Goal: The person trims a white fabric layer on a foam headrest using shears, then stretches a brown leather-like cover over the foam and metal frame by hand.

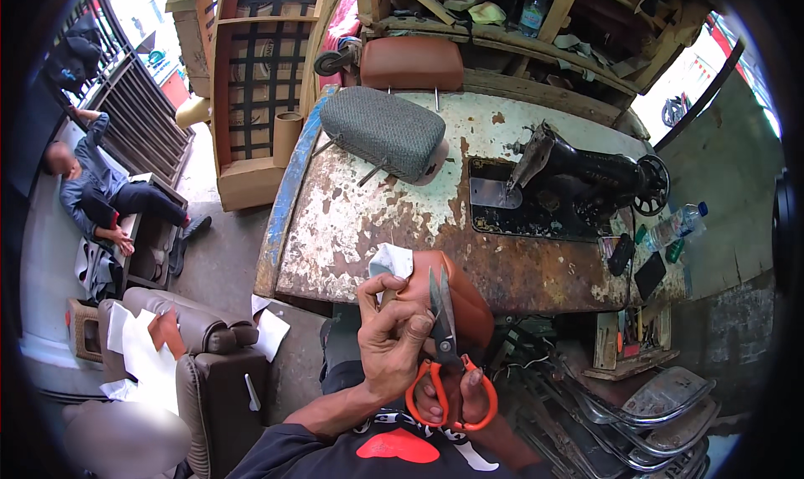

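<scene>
My right hand [459,394] has its fingers through the orange handles of a pair of scissors [447,335]. The dark blades point away from me and stand slightly apart, against a brown leather-like cover [465,299]. My left hand [390,337] is closed, its fingers pinching the cover's near left side beside the blades. A flap of whitish backing [392,262] turns up above those fingers. The cover hangs at the table's front edge, in front of my body. What the left fingertips grip exactly is partly hidden.
A grey fabric headrest [381,131] and a brown headrest [412,63] lie on the worn table [360,228]. At the right stand a black sewing machine [578,173] and a plastic bottle [674,226]. Metal chair frames [645,429] are stacked below. A person [109,186] sits far left.
</scene>
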The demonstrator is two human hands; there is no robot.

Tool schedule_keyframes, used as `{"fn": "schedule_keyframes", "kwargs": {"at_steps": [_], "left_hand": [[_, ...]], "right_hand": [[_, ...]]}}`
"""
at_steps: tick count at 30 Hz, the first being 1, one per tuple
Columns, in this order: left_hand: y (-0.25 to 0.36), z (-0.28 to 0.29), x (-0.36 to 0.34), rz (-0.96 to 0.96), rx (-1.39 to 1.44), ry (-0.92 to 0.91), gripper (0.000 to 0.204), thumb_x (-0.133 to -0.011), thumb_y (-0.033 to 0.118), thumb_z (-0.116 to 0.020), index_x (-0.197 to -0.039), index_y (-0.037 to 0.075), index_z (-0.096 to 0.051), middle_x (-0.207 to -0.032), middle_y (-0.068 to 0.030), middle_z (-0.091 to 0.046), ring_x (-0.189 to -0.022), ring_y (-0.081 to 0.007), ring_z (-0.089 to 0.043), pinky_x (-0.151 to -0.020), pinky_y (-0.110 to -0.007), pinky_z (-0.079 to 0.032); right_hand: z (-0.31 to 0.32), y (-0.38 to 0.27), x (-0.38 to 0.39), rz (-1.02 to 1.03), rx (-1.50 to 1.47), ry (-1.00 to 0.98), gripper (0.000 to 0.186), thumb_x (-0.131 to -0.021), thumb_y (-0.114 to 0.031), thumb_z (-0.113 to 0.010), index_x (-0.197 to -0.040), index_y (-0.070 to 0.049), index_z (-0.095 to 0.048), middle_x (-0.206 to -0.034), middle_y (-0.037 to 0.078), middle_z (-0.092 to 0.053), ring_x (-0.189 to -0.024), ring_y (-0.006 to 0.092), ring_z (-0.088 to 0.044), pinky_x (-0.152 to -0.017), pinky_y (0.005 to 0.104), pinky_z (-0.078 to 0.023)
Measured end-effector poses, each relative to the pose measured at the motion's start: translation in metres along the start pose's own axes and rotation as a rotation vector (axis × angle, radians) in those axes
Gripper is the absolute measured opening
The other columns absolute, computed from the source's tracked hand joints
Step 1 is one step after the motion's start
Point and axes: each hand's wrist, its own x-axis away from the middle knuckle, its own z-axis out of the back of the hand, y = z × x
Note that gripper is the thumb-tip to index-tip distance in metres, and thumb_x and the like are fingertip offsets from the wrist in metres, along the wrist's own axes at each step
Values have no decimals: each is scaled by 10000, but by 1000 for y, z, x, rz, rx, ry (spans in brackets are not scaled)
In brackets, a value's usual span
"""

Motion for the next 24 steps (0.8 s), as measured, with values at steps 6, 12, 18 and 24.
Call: {"fn": "schedule_keyframes", "kwargs": {"at_steps": [6, 12, 18, 24], "left_hand": [[13, 13, -9, -3, 110, 15, 121, -941, 116, -770, -994, 28, -705, -1278, -100, -456, -1280, -227, -455, -1041, -363, -409], [26, 20, -31, 36, 157, -87, 262, -883, 13, -800, -1056, 38, -605, -1260, -88, -482, -1129, -171, -545, -995, -302, -440], [46, 26, -46, 2, 238, -687, 142, -943, 12, -706, -1058, 35, -626, -1207, -113, -565, -1125, -206, -570, -993, -336, -439], [50, 35, -55, 147, 496, -832, 104, -1014, 86, -673, -1062, 8, -623, -1165, -118, -587, -1124, -213, -575, -1002, -354, -443]], "right_hand": [[-17, -55, 24, 326, 286, 311, 742, -911, -234, -771, -1532, 22, -458, -921, 42, -598, -742, 129, -600, -647, 271, -494], [24, -146, 28, 347, 1956, 1249, 560, -852, -158, -816, -1359, 1, -641, -1002, 202, -607, -918, 376, -633, -832, 456, -504], [-11, -135, -11, 765, 1547, 457, 596, -895, -282, -798, -1398, -13, -621, -1401, 187, -593, -1282, 341, -582, -1161, 451, -405], [14, -130, -44, 595, 1340, -195, 632, -886, -411, -822, -1355, -34, -630, -1181, 108, -695, -1112, 255, -667, -1134, 448, -428]]}}
